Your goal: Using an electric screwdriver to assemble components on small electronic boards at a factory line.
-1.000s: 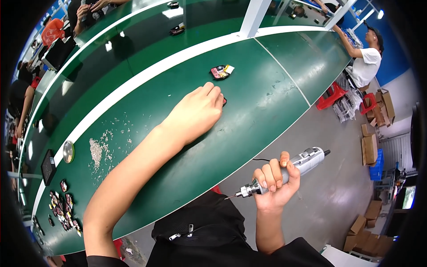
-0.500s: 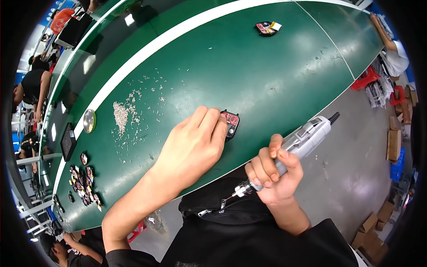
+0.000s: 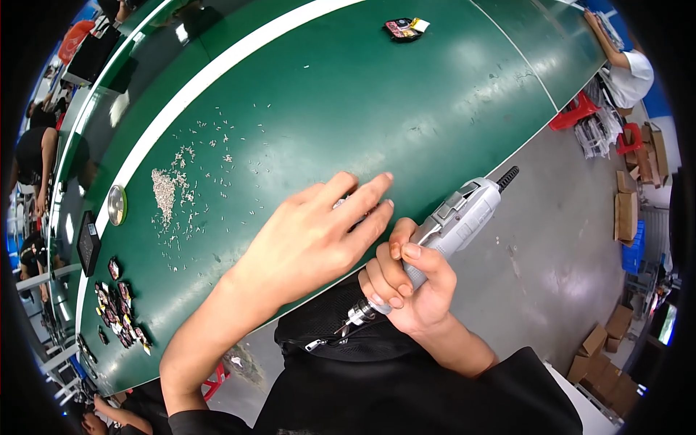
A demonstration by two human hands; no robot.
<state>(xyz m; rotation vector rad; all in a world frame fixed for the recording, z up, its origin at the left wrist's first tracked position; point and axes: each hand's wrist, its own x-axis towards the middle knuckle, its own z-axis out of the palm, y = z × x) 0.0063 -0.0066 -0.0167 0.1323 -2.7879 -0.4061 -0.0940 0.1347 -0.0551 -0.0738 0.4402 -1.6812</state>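
My left hand (image 3: 312,235) lies over the green table with its fingers stretched and apart. It almost wholly covers a small black housing with a red circuit board; only a sliver shows between the fingers, and whether they touch it I cannot tell. A grey electric screwdriver (image 3: 460,216) is wrapped in the fingers of my right hand (image 3: 413,283), beside the table's near edge. Its bit points down and left toward a black zipped pouch (image 3: 319,326) at my waist, and its black cable end points up and right.
Loose screws (image 3: 165,196) lie heaped and scattered on the table (image 3: 326,109). Several small housings (image 3: 119,312) are piled at left, near a black box (image 3: 88,243) and a round dish (image 3: 117,205). Another housing (image 3: 406,29) lies at the far side. Other people sit around.
My left hand's fingers have spread and reach over the housing, which showed beside them before. The view has shifted, so the table's things appear farther left. The screwdriver stays in my right hand.
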